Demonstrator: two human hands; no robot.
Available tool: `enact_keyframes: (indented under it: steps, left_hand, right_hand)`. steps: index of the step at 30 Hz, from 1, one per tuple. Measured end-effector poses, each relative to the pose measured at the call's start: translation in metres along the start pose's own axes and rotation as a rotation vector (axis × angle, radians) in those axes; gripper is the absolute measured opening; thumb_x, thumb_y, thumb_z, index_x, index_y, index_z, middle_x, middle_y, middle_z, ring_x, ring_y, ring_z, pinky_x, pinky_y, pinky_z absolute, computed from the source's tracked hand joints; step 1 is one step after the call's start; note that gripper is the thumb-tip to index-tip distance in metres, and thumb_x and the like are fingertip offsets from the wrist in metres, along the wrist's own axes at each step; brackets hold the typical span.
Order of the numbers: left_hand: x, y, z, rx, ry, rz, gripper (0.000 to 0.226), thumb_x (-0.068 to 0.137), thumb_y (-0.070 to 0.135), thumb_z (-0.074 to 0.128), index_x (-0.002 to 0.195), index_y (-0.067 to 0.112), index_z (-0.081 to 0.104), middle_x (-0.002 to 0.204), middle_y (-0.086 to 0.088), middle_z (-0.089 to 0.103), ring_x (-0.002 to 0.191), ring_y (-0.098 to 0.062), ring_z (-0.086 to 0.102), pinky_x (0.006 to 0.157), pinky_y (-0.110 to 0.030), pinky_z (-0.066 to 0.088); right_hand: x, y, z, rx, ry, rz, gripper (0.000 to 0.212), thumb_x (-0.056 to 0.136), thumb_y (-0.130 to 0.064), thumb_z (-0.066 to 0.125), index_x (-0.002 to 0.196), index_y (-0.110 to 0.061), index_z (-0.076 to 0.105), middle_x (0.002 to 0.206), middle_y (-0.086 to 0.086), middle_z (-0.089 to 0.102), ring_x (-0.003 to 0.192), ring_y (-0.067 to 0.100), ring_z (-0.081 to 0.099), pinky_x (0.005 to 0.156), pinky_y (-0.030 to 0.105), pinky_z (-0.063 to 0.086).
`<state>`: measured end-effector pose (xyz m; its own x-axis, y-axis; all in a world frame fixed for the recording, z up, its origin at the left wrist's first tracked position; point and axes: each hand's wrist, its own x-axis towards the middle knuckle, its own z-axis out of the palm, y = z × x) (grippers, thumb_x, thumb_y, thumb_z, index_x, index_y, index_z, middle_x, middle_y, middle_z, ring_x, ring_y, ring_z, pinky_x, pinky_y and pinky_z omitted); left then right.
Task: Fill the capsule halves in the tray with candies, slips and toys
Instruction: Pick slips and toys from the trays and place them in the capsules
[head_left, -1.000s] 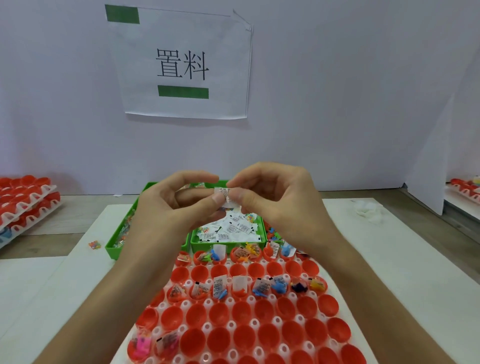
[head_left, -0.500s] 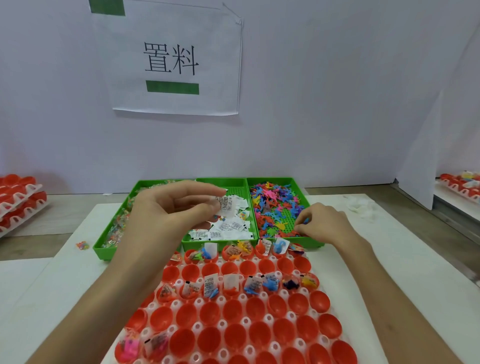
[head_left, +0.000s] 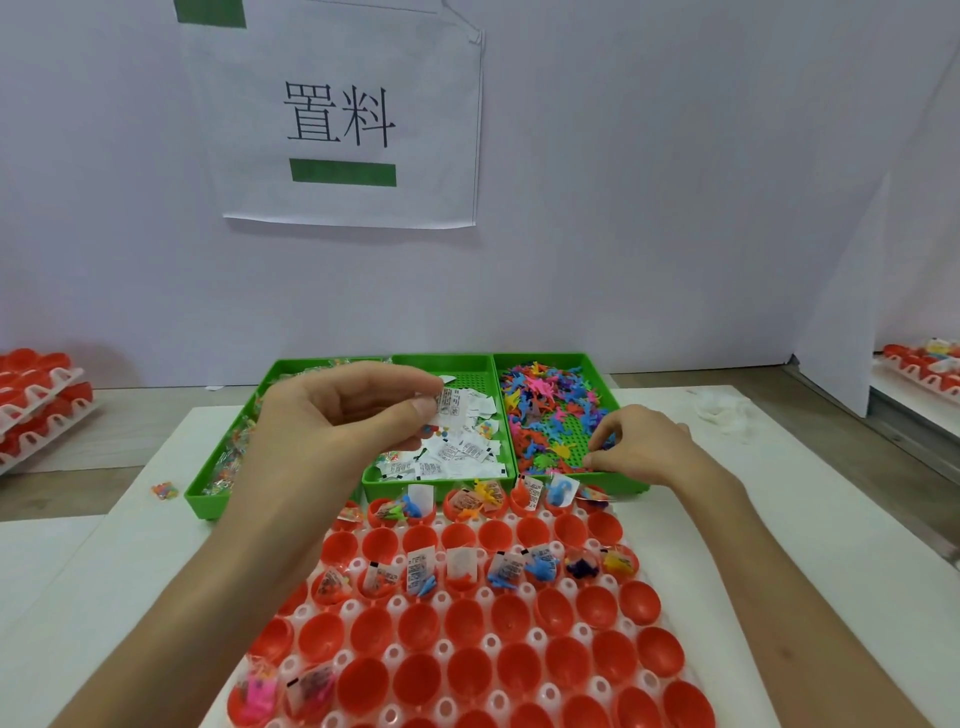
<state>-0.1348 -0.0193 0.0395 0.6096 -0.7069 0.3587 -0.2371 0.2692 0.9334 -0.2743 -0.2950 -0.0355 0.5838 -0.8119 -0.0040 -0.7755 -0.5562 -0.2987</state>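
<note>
The left hand (head_left: 343, 415) pinches a slip (head_left: 451, 406) between thumb and forefinger, the other fingers curled in. Directly under that pinch lies the pile of slips (head_left: 467, 452) in the middle bin (head_left: 441, 362). Right of the pinch, the right hand (head_left: 644, 441) reaches into the toy bin (head_left: 615, 400), fingers curled down among the toys (head_left: 545, 395) at its near edge. Whether it has hold of one cannot be told. Left of the pinch and behind the left wrist is the candy bin (head_left: 208, 501) with its candies (head_left: 228, 462).

Below both hands, touching the bins' near wall, sits the tray (head_left: 491, 643) of red capsule halves (head_left: 472, 621). Its far row, its third row and two halves at the near left hold slips and toys. One candy (head_left: 164, 490) lies loose on the table (head_left: 779, 519), well left of the pinch.
</note>
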Motion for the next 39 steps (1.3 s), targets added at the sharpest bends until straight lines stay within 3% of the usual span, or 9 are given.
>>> enact_keyframes:
  steps: [3, 7, 13, 16, 20, 25, 30, 34, 39]
  left_hand:
    - [0.000, 0.000, 0.000, -0.002, 0.004, 0.003, 0.020, 0.064, 0.031, 0.076, 0.083, 0.032, 0.082, 0.087, -0.001, 0.079, 0.082, -0.015, 0.076, 0.071, -0.017, 0.057]
    - [0.000, 0.000, 0.000, 0.003, -0.002, 0.003, 0.019, 0.064, 0.031, 0.077, 0.082, 0.033, 0.082, 0.087, 0.000, 0.079, 0.082, -0.015, 0.076, 0.070, -0.017, 0.057]
    - [0.001, -0.002, -0.002, 0.003, 0.007, -0.002, 0.020, 0.065, 0.031, 0.077, 0.084, 0.032, 0.082, 0.088, -0.001, 0.079, 0.081, -0.016, 0.076, 0.070, -0.018, 0.057]
    - [0.002, -0.002, -0.002, -0.009, 0.024, -0.008, 0.018, 0.066, 0.028, 0.077, 0.083, 0.031, 0.082, 0.087, -0.002, 0.079, 0.081, -0.017, 0.076, 0.070, -0.019, 0.058]
    - [0.002, 0.000, -0.001, -0.022, 0.054, -0.005, 0.016, 0.069, 0.022, 0.077, 0.081, 0.030, 0.082, 0.085, -0.002, 0.079, 0.080, -0.015, 0.076, 0.068, -0.017, 0.057]
    - [0.001, 0.002, 0.002, -0.069, 0.114, 0.016, 0.014, 0.071, 0.019, 0.077, 0.081, 0.028, 0.083, 0.084, -0.003, 0.079, 0.078, -0.017, 0.076, 0.070, -0.018, 0.058]
    - [-0.005, 0.006, 0.007, -0.073, 0.182, 0.114, 0.016, 0.071, 0.028, 0.077, 0.086, 0.030, 0.082, 0.082, -0.001, 0.079, 0.078, -0.016, 0.076, 0.072, -0.019, 0.058]
    - [-0.008, 0.011, 0.008, -0.057, 0.199, 0.190, 0.018, 0.074, 0.026, 0.076, 0.091, 0.029, 0.080, 0.083, 0.002, 0.079, 0.080, -0.015, 0.077, 0.072, -0.018, 0.057]
    - [-0.009, 0.016, 0.009, -0.025, 0.165, 0.253, 0.017, 0.079, 0.024, 0.073, 0.093, 0.027, 0.081, 0.085, 0.004, 0.079, 0.082, -0.014, 0.076, 0.074, -0.018, 0.058]
  right_hand:
    - [-0.003, -0.002, -0.002, -0.068, -0.007, 0.009, 0.025, 0.085, -0.055, 0.072, 0.086, -0.031, 0.066, 0.095, -0.010, 0.062, 0.098, 0.015, 0.052, 0.089, 0.037, 0.032]
    - [-0.005, -0.004, -0.004, -0.047, -0.030, 0.024, 0.026, 0.083, -0.054, 0.074, 0.076, -0.031, 0.065, 0.093, -0.010, 0.065, 0.099, 0.016, 0.054, 0.092, 0.039, 0.033]
    - [-0.008, -0.011, -0.009, 0.191, 0.028, -0.001, 0.022, 0.078, -0.032, 0.084, 0.069, -0.030, 0.064, 0.081, -0.016, 0.062, 0.096, 0.015, 0.061, 0.096, 0.044, 0.046]
    - [-0.012, -0.017, -0.013, 0.271, 0.110, -0.071, 0.022, 0.080, -0.025, 0.083, 0.068, -0.028, 0.065, 0.077, -0.014, 0.064, 0.083, 0.010, 0.063, 0.074, 0.032, 0.051]
    - [-0.025, -0.035, -0.033, 0.359, 0.329, -0.211, 0.023, 0.081, -0.021, 0.082, 0.069, -0.028, 0.063, 0.073, -0.013, 0.066, 0.065, -0.001, 0.058, 0.055, 0.013, 0.038]
    - [-0.066, -0.082, -0.070, 1.020, 0.425, -0.515, 0.020, 0.081, -0.009, 0.081, 0.088, -0.025, 0.072, 0.080, -0.011, 0.075, 0.075, 0.004, 0.071, 0.072, 0.014, 0.053]
    - [-0.113, -0.120, -0.086, 1.219, 0.157, -0.757, 0.010, 0.079, -0.015, 0.079, 0.084, -0.023, 0.075, 0.081, -0.002, 0.076, 0.069, 0.015, 0.073, 0.069, 0.020, 0.056]
    - [-0.121, -0.129, -0.081, 1.195, 0.031, -0.698, 0.007, 0.076, -0.022, 0.080, 0.082, -0.022, 0.077, 0.078, -0.001, 0.075, 0.072, 0.012, 0.069, 0.069, 0.020, 0.055]
    - [-0.119, -0.133, -0.073, 1.216, 0.085, -0.600, 0.020, 0.068, -0.030, 0.079, 0.085, -0.020, 0.075, 0.079, 0.000, 0.076, 0.072, 0.016, 0.070, 0.065, 0.018, 0.054]
